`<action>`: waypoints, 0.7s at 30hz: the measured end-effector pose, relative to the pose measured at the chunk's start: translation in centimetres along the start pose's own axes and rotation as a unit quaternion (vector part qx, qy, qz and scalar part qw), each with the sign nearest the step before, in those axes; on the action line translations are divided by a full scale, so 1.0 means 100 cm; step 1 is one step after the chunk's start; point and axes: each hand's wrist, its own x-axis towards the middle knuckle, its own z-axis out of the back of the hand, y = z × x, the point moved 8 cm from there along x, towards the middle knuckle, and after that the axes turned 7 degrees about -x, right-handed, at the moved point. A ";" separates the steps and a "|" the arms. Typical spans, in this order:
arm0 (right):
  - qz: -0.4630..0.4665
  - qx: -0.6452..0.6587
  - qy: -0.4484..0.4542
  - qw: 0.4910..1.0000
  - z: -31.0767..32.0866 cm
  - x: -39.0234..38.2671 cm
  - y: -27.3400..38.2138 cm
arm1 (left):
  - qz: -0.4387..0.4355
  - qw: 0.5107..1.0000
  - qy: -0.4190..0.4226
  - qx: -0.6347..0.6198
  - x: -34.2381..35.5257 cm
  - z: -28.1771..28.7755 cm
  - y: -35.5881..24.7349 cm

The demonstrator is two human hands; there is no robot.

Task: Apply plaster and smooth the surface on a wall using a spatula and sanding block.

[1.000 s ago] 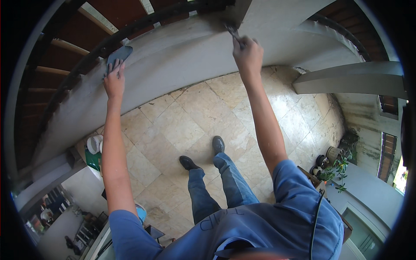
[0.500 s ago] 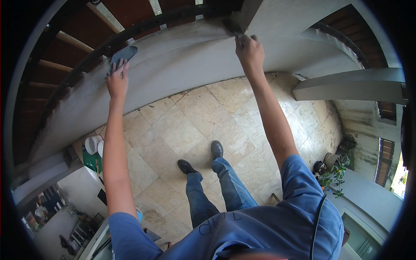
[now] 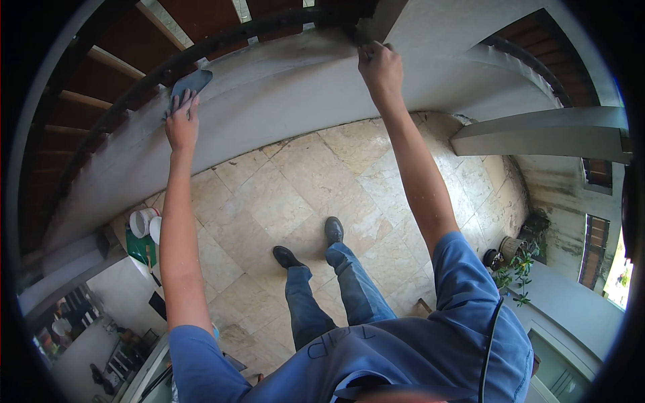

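Observation:
My left hand holds a flat grey plate with rounded corners against the top of the pale plastered ledge, just below the dark railing with its brown boards. My right hand is closed on a small dark tool, mostly hidden by the fingers, at the shadowed inner corner where the ledge meets a square pale column. Both arms are stretched out high in the view.
Marble-look tiled floor lies beneath my feet. At left are white buckets on a green thing; at right, potted plants beside a stained wall. A pale beam crosses at the right.
My right hand first shifted slightly right, then moved up and left within the corner; its tool is now less visible. My left hand and plate moved slightly right, then stayed nearly still.

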 end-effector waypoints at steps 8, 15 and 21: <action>0.006 -0.001 0.013 1.000 -0.003 0.008 -0.009 | 0.000 1.000 0.017 -0.018 0.004 -0.005 -0.004; -0.046 0.045 0.044 0.997 0.018 -0.041 -0.011 | 0.011 0.999 0.035 0.012 -0.003 0.005 0.008; 0.017 0.011 -0.019 1.000 -0.025 0.012 0.011 | 0.008 1.000 0.027 -0.008 0.008 -0.003 0.004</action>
